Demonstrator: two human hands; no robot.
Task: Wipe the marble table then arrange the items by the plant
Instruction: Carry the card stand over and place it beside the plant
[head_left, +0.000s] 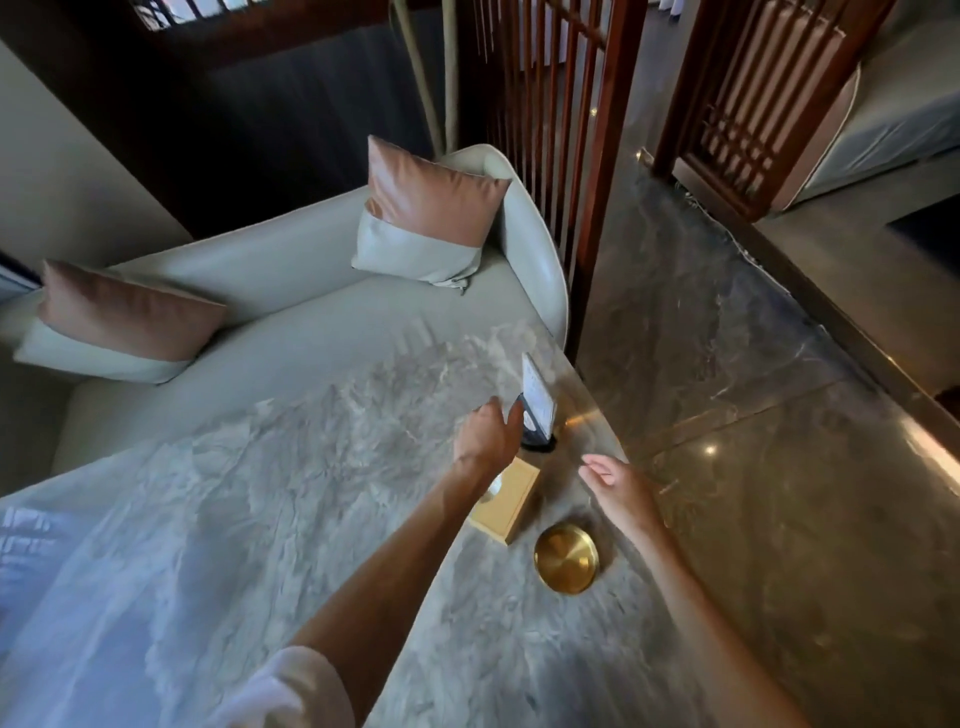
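Head view - my left hand (491, 434) reaches across the marble table (291, 467) to the upright card stand (537, 405) near the far right corner. My fingertips (519, 410) are at its near edge; motion blur means I cannot tell whether they pinch it or only touch it. My guess is I'm positioning it with the other pieces. My right hand (618, 486) hovers over the table's right edge with fingers straight and loose, holding nothing - probably ready to steady something. A gold box (511, 499) lies flat just under my left wrist. A round brass dish (566, 558) sits near it, closer to me. All three cluster by that corner. No plant is plainly visible. No cloth is in view, so wiping looks finished.
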